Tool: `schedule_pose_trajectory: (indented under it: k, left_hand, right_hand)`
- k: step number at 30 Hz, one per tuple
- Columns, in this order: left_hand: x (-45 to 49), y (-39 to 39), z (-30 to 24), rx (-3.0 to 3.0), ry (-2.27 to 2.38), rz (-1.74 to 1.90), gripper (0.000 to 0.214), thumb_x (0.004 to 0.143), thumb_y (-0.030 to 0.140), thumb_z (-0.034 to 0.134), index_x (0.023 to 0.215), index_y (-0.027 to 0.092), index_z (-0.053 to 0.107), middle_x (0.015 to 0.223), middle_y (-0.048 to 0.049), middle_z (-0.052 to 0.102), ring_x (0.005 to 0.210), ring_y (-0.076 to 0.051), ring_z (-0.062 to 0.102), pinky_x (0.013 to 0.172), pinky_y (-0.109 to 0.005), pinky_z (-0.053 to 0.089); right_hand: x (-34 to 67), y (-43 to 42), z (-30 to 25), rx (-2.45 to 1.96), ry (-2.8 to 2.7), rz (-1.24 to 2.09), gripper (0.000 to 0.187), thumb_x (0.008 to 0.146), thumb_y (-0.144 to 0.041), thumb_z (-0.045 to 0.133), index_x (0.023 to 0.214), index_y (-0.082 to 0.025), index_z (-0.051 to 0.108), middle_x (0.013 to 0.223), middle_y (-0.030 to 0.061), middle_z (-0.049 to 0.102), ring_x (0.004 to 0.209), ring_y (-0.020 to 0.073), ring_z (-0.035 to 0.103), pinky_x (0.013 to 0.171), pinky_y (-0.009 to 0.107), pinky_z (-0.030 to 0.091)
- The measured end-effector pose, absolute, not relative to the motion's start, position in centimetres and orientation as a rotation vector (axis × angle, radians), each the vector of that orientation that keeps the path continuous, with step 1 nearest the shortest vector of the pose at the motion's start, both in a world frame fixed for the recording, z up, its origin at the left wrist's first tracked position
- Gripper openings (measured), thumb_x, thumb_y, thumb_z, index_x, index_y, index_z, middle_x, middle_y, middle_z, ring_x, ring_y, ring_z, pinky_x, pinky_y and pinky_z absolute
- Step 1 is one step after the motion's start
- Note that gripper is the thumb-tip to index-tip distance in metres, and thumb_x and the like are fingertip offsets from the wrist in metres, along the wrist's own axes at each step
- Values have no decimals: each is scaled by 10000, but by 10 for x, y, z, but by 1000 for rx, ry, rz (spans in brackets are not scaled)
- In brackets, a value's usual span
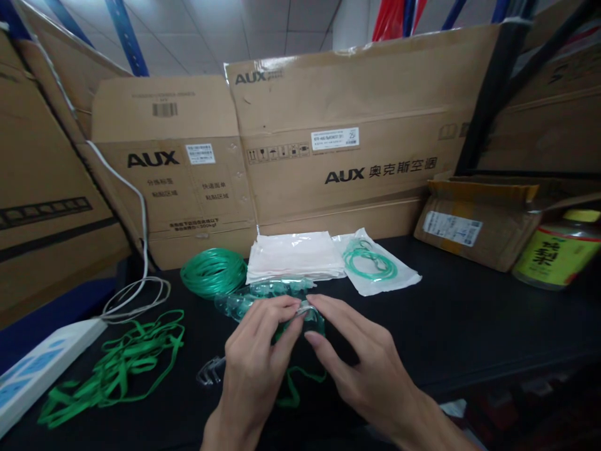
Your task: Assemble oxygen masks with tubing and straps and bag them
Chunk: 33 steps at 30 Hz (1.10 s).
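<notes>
Between my two hands is a clear green oxygen mask [315,321], partly covered by my fingers. My left hand [253,341] pinches its upper edge, near a pale strip that looks like the nose clip. From the other side, my right hand [364,351] grips the mask with bent fingers at the top and the thumb lower down. A green elastic strap [293,391] hangs or lies below the hands. Just beyond the fingers lie more clear green masks [277,288]. Small clear plastic connectors [211,371] lie left of my left wrist.
Coiled green tubing [213,272], a stack of white packets [295,254] and a bag with tubing [370,266] stand at the back. Loose green straps [117,360] and a power strip [47,369] lie left. A carton [474,219] and yellow-labelled jar [558,250] stand right.
</notes>
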State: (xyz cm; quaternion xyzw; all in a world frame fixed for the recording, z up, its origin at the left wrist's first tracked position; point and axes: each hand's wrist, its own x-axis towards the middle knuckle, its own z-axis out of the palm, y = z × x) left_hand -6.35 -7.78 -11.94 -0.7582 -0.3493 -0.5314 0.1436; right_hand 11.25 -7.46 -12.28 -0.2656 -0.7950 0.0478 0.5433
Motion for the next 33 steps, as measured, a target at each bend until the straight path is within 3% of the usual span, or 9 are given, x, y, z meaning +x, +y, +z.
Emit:
schedule_pose_trajectory:
  k: [8, 12, 16, 21, 24, 28, 31, 33]
  left_hand:
    - [-58, -79, -121, -2159, -1076, -1531, 137, 924, 69, 655, 923, 199, 612, 939, -10, 715, 892, -139, 701, 876, -259, 550]
    - [-57, -77, -123, -2135, -1084, -1589, 126, 929, 81, 653, 916, 198, 610, 926, -8, 723, 871, -133, 706, 848, -249, 557]
    - [-59, -78, -126, -2057, -1160, -1637, 137, 921, 135, 693, 1026, 203, 637, 929, 0, 733, 810, -120, 699, 761, -227, 559]
    - [-58, -80, -123, -2060, -1039, -1624, 144, 917, 68, 677, 972, 195, 635, 956, -11, 730, 886, -129, 704, 850, -253, 557]
    - [-59, -81, -121, -2043, -1003, -1600, 152, 910, 54, 680, 939, 193, 624, 957, -17, 729, 861, -130, 697, 826, -258, 560]
    - [-63, -78, -123, -2036, -1026, -1587, 171, 908, 56, 682, 973, 201, 620, 967, -25, 732, 868, -147, 698, 806, -279, 568]
    - [-67, -76, -126, -2049, -1038, -1556, 198, 917, 63, 672, 1040, 209, 619, 992, -32, 732, 900, -164, 698, 823, -296, 568]
    - [-69, -75, -128, -2095, -1018, -1499, 215, 922, 46, 654, 1057, 211, 622, 1015, -35, 730, 916, -167, 689, 835, -292, 561]
  right_hand:
    - [97, -72, -126, -779, -1919, -305, 275, 979, -73, 492, 1192, -56, 664, 1107, 194, 783, 1014, 296, 766, 936, 410, 638]
    - [97, -71, -126, -770, -1941, -354, 259, 978, -63, 492, 1158, -19, 673, 1069, 218, 785, 977, 314, 775, 883, 417, 659]
    - [97, -71, -124, -752, -1971, -370, 265, 989, -62, 472, 1136, -28, 690, 1057, 213, 789, 962, 307, 782, 871, 399, 661]
    - [92, -71, -125, -765, -1916, -348, 282, 1006, -92, 459, 1120, -31, 710, 1029, 212, 799, 938, 286, 793, 840, 351, 667]
    - [88, -72, -128, -774, -1904, -337, 308, 1008, -108, 449, 1145, -56, 720, 1067, 211, 795, 952, 290, 792, 829, 352, 669]
    - [86, -73, -127, -732, -1904, -129, 339, 990, -106, 465, 1227, -62, 704, 1169, 215, 765, 1054, 304, 761, 934, 393, 631]
    - [91, -75, -117, -750, -1869, 315, 356, 1018, -203, 453, 1236, -135, 725, 1191, 136, 770, 1103, 284, 738, 1007, 398, 585]
    - [95, -74, -110, -847, -1825, 665, 397, 1048, -342, 428, 1186, -186, 765, 1119, 80, 797, 1036, 288, 752, 954, 407, 603]
